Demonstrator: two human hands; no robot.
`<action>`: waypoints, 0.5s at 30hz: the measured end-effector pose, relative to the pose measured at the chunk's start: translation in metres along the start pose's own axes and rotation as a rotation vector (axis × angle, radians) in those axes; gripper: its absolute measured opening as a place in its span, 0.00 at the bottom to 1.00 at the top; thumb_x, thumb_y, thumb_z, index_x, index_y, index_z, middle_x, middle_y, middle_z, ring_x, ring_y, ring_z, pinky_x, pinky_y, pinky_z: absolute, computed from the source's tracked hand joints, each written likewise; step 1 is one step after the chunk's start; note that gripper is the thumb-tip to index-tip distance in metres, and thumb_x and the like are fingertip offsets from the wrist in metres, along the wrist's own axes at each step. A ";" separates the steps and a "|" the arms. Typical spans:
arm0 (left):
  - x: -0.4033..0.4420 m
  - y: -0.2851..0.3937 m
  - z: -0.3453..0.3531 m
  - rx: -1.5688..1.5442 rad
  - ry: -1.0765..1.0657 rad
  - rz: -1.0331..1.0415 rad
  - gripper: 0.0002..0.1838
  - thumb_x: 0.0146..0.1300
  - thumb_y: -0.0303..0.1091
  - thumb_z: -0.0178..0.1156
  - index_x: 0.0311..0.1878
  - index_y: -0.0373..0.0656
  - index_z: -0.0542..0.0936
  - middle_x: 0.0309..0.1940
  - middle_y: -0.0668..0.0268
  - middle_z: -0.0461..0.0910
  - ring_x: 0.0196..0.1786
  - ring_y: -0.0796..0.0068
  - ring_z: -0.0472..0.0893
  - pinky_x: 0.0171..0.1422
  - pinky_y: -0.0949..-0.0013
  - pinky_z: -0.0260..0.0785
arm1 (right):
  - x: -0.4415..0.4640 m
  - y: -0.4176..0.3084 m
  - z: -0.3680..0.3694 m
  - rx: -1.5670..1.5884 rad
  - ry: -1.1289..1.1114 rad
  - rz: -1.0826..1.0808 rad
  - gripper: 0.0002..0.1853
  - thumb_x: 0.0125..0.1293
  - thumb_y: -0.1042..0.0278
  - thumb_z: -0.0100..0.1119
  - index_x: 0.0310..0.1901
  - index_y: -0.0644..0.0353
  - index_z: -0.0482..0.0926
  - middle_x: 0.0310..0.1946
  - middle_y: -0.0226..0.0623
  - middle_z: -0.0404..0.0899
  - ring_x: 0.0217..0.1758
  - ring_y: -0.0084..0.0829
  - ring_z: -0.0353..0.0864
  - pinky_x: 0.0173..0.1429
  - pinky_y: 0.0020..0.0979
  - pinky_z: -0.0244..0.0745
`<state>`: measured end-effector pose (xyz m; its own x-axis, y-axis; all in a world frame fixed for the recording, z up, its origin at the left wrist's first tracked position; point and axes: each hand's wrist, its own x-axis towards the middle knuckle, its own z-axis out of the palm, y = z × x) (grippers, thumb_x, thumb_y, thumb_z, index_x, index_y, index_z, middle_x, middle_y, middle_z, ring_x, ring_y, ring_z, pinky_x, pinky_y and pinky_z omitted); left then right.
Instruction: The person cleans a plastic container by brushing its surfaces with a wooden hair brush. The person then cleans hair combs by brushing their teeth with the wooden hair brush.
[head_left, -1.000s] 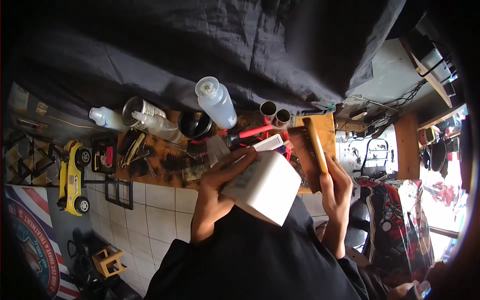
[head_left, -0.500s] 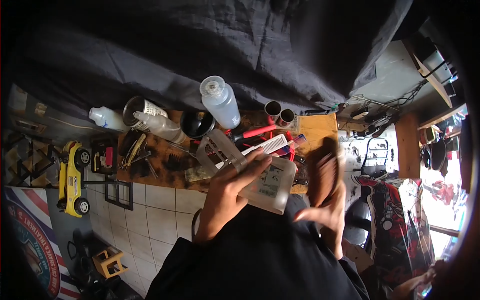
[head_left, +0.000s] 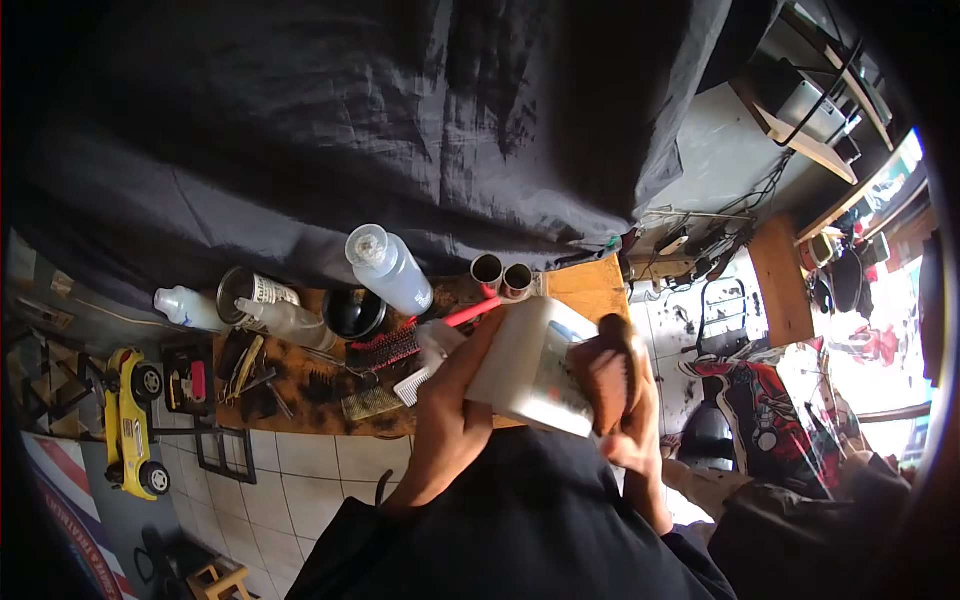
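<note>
My left hand (head_left: 448, 412) is wrapped round a translucent white plastic box (head_left: 525, 365) with a printed label on one side. In my right hand (head_left: 645, 435) is a brown brush (head_left: 610, 378), its bristles turned toward the box's right side. Motion blurs the brush, and I cannot tell whether it touches. Below the box, a white comb (head_left: 410, 388) lies on the wooden table (head_left: 585, 290), partly covered by my left hand. A red handle (head_left: 470, 312) shows behind the box.
Along the table's far side stand a clear bottle (head_left: 395, 275), a black bowl (head_left: 352, 315), a can (head_left: 268, 290) and two metal cups (head_left: 487, 270). A dark cloth (head_left: 400, 120) hangs beyond. A yellow toy car (head_left: 130, 425) is at left; someone's dark clothing (head_left: 810, 530) at lower right.
My right hand has brought the brush left, close up to the box. The box has turned in my left hand, showing a plain face. The view has shifted, so the table sits lower and further left.
</note>
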<state>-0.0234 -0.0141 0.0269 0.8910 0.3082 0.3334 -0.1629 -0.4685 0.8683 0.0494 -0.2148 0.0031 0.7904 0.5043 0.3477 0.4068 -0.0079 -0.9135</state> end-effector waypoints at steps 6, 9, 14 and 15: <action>0.006 -0.005 -0.007 0.111 -0.021 0.032 0.37 0.49 0.11 0.47 0.65 0.50 0.70 0.48 0.49 0.78 0.49 0.49 0.80 0.50 0.59 0.73 | 0.002 -0.032 -0.015 -0.256 -0.041 -0.121 0.32 0.53 0.38 0.63 0.37 0.66 0.78 0.36 0.44 0.70 0.35 0.38 0.76 0.39 0.34 0.72; 0.004 -0.003 -0.001 0.111 -0.088 0.018 0.37 0.49 0.10 0.46 0.64 0.50 0.71 0.50 0.49 0.78 0.51 0.48 0.79 0.52 0.59 0.73 | 0.003 -0.020 -0.020 -0.441 0.052 -0.188 0.34 0.39 0.42 0.75 0.36 0.67 0.80 0.33 0.37 0.72 0.28 0.28 0.76 0.31 0.25 0.72; 0.005 -0.008 -0.002 0.022 -0.176 -0.029 0.38 0.46 0.09 0.46 0.63 0.50 0.71 0.51 0.50 0.77 0.52 0.48 0.78 0.53 0.56 0.74 | 0.004 -0.004 -0.021 -0.428 0.365 0.224 0.28 0.47 0.51 0.75 0.38 0.71 0.80 0.30 0.34 0.72 0.25 0.20 0.72 0.27 0.22 0.66; 0.005 -0.009 0.001 0.057 -0.167 0.000 0.39 0.45 0.09 0.46 0.63 0.51 0.72 0.52 0.51 0.77 0.53 0.49 0.77 0.53 0.56 0.74 | 0.003 -0.008 -0.023 -0.386 0.363 0.235 0.30 0.45 0.50 0.76 0.38 0.72 0.80 0.30 0.35 0.72 0.26 0.22 0.72 0.27 0.23 0.66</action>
<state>-0.0172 -0.0090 0.0208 0.9499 0.1684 0.2633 -0.1426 -0.5163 0.8445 0.0588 -0.2330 0.0161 0.9584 0.1235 0.2572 0.2853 -0.4326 -0.8553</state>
